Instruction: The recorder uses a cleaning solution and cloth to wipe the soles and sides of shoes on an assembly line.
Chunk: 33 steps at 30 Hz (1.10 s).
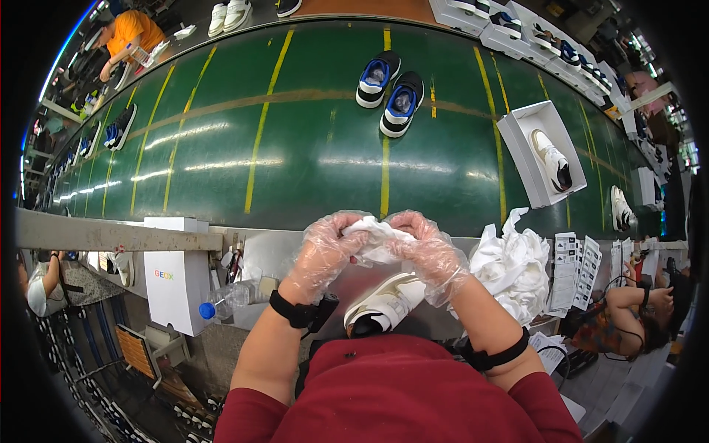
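Observation:
Both my hands wear loose clear plastic gloves and meet over the steel ledge at the belt's near edge. Between them is a bunched piece of white tissue paper (378, 238); my left hand (330, 249) grips one end and my right hand (430, 252) the other. Just below the hands, close to my body, rests a white sneaker (388, 301) with beige trim and a dark heel. Part of it is hidden by my shirt. A heap of crumpled white tissue paper (509, 269) lies right of my right hand.
A green belt (303, 177) with yellow lines runs across, carrying a pair of black-and-blue sneakers (402, 103) and an open white box (517, 148) holding a white shoe. At left stand a closed white box (173, 284) and a plastic bottle (233, 297). Another person (133, 40) works far left.

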Available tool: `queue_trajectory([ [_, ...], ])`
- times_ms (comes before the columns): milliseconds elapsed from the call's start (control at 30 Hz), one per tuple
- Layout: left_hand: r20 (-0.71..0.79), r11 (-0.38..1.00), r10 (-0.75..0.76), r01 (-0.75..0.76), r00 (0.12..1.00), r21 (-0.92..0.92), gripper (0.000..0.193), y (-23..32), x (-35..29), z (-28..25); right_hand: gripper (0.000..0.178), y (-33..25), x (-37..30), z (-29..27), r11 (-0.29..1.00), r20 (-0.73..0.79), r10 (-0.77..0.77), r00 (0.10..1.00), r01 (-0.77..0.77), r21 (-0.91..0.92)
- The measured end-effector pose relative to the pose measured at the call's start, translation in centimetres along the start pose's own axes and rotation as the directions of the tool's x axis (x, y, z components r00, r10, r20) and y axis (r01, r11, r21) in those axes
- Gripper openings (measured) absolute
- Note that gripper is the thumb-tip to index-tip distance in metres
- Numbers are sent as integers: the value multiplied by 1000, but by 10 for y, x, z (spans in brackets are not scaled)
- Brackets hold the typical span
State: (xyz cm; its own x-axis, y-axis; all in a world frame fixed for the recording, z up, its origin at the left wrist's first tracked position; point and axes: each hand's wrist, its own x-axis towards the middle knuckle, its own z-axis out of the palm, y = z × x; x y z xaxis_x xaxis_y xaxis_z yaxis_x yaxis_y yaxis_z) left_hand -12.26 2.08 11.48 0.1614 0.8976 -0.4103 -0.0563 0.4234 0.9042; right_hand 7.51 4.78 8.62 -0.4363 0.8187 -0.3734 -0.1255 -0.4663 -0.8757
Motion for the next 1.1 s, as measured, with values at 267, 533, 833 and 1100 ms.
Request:
queue_trajectory([
  [267, -336, 972, 172, -105, 926, 208, 16, -18, -1, 20, 33, 6, 16, 8, 975, -203, 172, 964, -196, -102],
  [533, -65, 602, 613, -412, 787, 684, 22, -53, 1, 20, 31, -6, 10, 31, 684, 166, 133, 977, -211, 698],
  [833, -224, 655, 601, -313, 767, 687, 34, -41, -8, 21, 36, 8, 15, 19, 957, 5, 178, 984, -174, 232],
  [1100, -279, 948, 6, -94, 960, -304, 34, -24, -3, 17, 40, 4, 16, 16, 986, -10, 149, 989, -148, 81],
])
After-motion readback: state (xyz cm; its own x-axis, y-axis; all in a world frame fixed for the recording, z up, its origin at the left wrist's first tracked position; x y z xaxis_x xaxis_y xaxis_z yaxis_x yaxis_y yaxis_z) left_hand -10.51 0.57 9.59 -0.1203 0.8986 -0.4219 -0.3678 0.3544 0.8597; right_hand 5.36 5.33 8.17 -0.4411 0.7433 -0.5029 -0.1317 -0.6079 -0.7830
